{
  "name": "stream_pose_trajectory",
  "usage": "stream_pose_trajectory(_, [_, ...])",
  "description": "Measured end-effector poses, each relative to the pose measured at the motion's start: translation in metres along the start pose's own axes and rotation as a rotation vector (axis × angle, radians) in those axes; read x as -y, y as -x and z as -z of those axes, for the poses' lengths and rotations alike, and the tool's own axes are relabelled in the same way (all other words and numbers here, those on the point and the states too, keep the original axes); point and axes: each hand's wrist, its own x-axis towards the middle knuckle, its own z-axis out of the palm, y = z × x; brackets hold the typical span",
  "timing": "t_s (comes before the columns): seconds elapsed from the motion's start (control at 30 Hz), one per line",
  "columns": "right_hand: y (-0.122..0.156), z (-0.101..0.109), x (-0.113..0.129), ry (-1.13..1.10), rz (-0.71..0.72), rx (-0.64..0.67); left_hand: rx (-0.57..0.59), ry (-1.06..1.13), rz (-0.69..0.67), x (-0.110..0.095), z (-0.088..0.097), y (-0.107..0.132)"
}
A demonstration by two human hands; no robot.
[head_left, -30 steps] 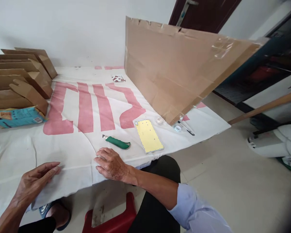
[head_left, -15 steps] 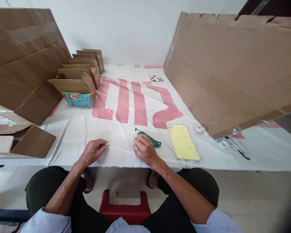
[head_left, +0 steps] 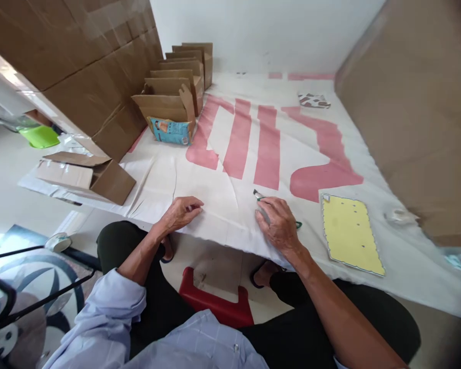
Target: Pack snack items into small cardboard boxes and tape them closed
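Note:
My right hand (head_left: 277,225) lies on top of a green-handled utility knife (head_left: 259,196), fingers curled over its handle; only the metal tip and a sliver of green show. My left hand (head_left: 181,212) rests on the white cloth (head_left: 230,205) with red markings near the front edge, fingers bent and pressing the fabric, holding nothing. A yellow card with scalloped edges (head_left: 350,233) sits on the cloth just right of my right hand.
Large cardboard sheets lean at the left (head_left: 84,56) and right (head_left: 422,113). A row of folded cardboard boxes (head_left: 176,87) with a blue packet (head_left: 170,131) stands at the back left. A flat box (head_left: 86,174) lies at the left edge. A red stool (head_left: 215,302) is below me.
The camera swung left and down. My right hand moved forward from the cloth's edge onto the green knife and now covers it. My left hand stays on the cloth.

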Motion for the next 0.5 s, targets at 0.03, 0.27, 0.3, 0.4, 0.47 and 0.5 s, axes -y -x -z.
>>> stream_pose_trajectory(0.03, [0.0,0.001,0.003,-0.025,0.014,-0.011,-0.031,0.026,-0.003,0.001,0.007,0.002])
stream_pose_trajectory(0.27, [0.062,-0.026,0.086,-0.299,0.21,0.275,-0.509,0.062,0.029,0.026,0.075,0.043])
stream_pose_trajectory(0.3, [0.079,-0.035,0.101,-0.324,0.235,0.403,-0.574,0.073,0.036,0.03,0.083,0.05])
stream_pose_trajectory(0.4, [0.125,-0.058,0.132,-0.288,0.135,0.662,-0.719,0.121,0.031,0.041,0.099,0.064])
stream_pose_trajectory(0.47, [0.143,-0.064,0.137,-0.222,0.052,0.696,-0.766,0.134,0.03,0.045,0.107,0.068])
stream_pose_trajectory(0.5, [0.147,-0.064,0.137,-0.187,0.014,0.695,-0.779,0.137,0.027,0.046,0.111,0.069])
